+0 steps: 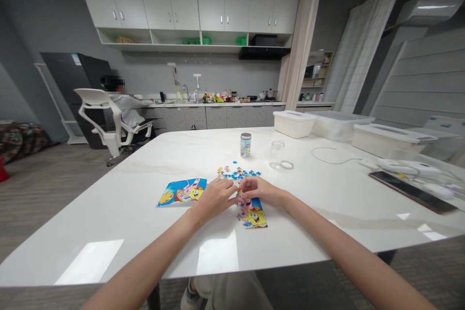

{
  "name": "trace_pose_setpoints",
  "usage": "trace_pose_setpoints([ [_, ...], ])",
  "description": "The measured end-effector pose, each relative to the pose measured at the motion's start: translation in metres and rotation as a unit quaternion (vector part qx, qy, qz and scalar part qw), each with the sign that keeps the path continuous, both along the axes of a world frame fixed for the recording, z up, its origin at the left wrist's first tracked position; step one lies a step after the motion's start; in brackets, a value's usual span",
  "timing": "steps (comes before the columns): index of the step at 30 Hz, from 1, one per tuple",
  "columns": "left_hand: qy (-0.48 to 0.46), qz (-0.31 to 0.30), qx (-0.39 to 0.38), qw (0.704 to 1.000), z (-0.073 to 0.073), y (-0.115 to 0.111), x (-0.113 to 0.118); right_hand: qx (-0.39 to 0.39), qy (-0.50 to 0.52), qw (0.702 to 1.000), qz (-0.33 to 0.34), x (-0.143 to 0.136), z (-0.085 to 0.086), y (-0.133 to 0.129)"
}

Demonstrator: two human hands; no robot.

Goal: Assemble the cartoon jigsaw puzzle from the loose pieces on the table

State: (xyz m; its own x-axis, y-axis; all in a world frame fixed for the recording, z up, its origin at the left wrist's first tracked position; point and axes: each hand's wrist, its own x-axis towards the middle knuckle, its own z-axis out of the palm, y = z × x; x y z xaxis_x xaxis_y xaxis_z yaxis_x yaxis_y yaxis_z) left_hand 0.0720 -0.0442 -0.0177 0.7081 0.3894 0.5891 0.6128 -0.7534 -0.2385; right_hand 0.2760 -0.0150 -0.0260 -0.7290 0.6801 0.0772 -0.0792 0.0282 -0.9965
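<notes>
1. Pic. sheet, qty 1, L side of white bench: printed, prob. thin & light; a bit curved, near edge looks lifted. Prob. bends easily; best taken by the near edge.

2. L hand: back up, fingers bent, thumb reaching R to the puzzle section's upper edge. Tips narrow; can't tell if a pc. is pinched.

3. Loose pcs., qty several, mostly blue, scattered just beyond the hands: tiny, v. light, prob. stiff card. Likely to skid on the glossy top; press w/ one fingertip, or pinch by opp. edges.

4. Tin, upright, grey top, beyond the pcs.: prob. rigid, light; grip round the sides.

5. Joined puzzle section, flat on bench below & between the hands, upper part partly hidden: thin, light, prob. weak at the seams. Don't lift by a corner; steady flat from above, or slide w/ spread fingers on the outer edges.

6. R hand: thumb & index drawn close at the section's top, near L thumb; contents, if any, hidden.

7. Clear jar, upright, beyond R hand: smooth, prob. slippery; hold round the body.
</notes>
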Motion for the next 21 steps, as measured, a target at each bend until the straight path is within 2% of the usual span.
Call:
trace_pose_setpoints([
  [12,0.031,0.019,-0.005,0.999,0.0005,0.0001,0.0001,0.026,-0.003,1.0,0.005,0.0002,0.001,-0.0016],
  [21,0.033,-0.006,-0.03,0.999,-0.0018,0.0001,-0.0003,0.031,0.004,0.999,-0.02,0.0005,-0.0042,0.0031],
])
